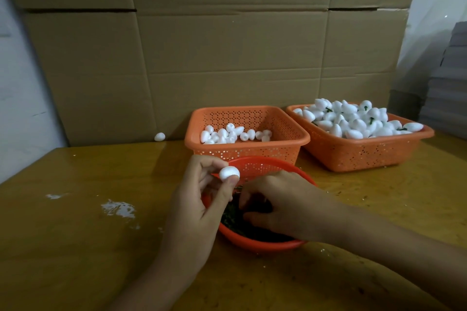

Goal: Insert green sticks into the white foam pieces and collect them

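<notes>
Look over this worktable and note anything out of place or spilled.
One stray foam piece lies alone by the cardboard, left of the orange baskets holding the others. White residue marks the table left of the left hand.

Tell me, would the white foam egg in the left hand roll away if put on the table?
Probably: the foam piece is rounded, and a stray piece lies over by the cardboard. It seems very light, since the left hand pinches it with fingertips alone.

no readable text, labels or signs
</notes>
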Demonstrator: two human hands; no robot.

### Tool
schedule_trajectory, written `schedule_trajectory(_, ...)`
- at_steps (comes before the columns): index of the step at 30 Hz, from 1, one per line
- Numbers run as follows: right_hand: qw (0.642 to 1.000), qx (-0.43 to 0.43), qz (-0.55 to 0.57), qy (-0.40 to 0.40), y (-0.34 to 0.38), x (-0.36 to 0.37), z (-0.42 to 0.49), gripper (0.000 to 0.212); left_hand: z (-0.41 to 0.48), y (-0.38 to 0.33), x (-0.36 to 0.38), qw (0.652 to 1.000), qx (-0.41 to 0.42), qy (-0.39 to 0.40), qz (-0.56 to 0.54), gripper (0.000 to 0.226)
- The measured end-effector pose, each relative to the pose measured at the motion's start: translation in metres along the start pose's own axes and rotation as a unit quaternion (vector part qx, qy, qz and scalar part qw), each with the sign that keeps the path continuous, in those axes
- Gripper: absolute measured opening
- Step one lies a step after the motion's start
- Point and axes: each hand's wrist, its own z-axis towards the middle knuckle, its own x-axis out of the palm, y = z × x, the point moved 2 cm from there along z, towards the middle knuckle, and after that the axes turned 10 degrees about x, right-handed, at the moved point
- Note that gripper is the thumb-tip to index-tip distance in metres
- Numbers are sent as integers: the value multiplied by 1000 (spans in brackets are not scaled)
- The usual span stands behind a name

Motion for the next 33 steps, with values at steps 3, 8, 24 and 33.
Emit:
schedule_trajectory(3, 1000, 8, 14, 4, -1, -1, 0, 15, 0, 1, -1, 1000, -6, -10, -3, 24)
schedule_trajectory(8, 999, 12, 37, -13, 0, -1, -1, 9, -1, 1, 0, 1000, 3, 0, 8, 10)
schedule_trajectory(24, 992, -16, 76, -99, 3, -5, -6, 5, 1, 3, -1, 999, 36, -1, 8, 8)
schedule_trajectory(33, 980, -41, 136, -138, 6, -8, -11, 8, -1, 1, -1, 1000, 15, -4, -10, 11)
